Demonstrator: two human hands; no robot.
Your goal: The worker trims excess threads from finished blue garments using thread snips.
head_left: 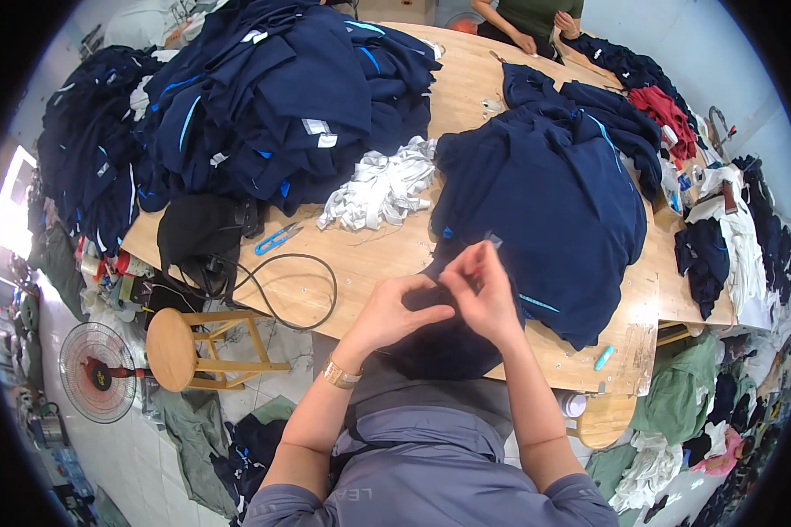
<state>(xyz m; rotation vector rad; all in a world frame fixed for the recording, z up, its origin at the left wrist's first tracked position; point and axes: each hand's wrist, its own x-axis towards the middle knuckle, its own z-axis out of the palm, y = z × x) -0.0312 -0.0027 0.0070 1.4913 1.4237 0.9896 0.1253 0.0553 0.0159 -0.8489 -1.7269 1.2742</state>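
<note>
A navy garment (545,193) with light-blue trim lies rumpled over the table in front of me, its near part hanging over the edge by my lap. My right hand (485,294) is above its near left part, fingertips pinched together. A small pale scrap (494,239) shows at those fingertips; whether it is held or lies on the cloth I cannot tell. Close by on the left, my left hand (400,314) is curved, thumb and fingers apart, with nothing visible between them. Blue thread snips (277,239) rest on the table to the left, near a heap of white fabric strips (382,189).
Large piles of navy garments (264,97) cover the table's far left. A black bag (198,228) and a looped cable (332,294) lie at the left edge. A teal tube (604,357) sits near right. Beside the table stand a wooden stool (171,350) and fan (97,373). A co-worker's hand (525,42) shows opposite.
</note>
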